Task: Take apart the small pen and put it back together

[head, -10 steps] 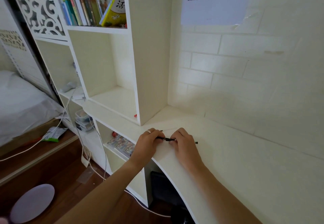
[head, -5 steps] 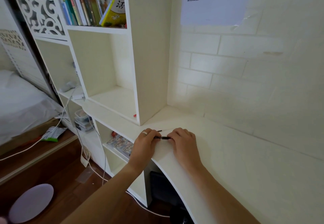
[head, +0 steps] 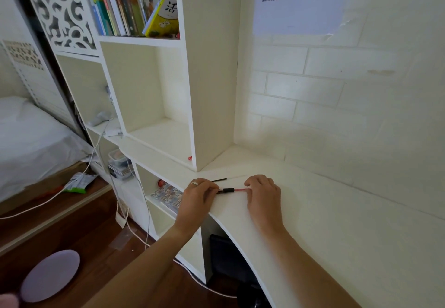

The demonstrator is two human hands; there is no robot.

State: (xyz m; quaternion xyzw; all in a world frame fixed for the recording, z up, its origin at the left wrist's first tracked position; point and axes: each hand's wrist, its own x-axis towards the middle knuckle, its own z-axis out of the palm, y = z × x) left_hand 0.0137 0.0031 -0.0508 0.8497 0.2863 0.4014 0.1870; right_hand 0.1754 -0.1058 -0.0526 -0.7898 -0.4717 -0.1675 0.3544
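Both my hands rest on the white desk (head: 325, 211) near its left corner. My left hand (head: 198, 197), a ring on one finger, pinches the black front piece of the pen (head: 226, 190). My right hand (head: 262, 193) pinches the far end of a thin red refill (head: 239, 189) that runs out of that black piece. The pen is pulled apart between the two hands. A separate thin black pen part (head: 219, 179) lies on the desk just behind my left hand. The rest of the pen under my fingers is hidden.
A white bookcase (head: 212, 91) with books stands directly behind my left hand. The brick-pattern wall borders the desk at the back. The desk's curved front edge runs below my wrists. Cables, a lilac round lid and a bed lie on the left.
My hands have moved apart: the right hand slid to the right, drawing the red refill out of the black piece that the left hand holds.
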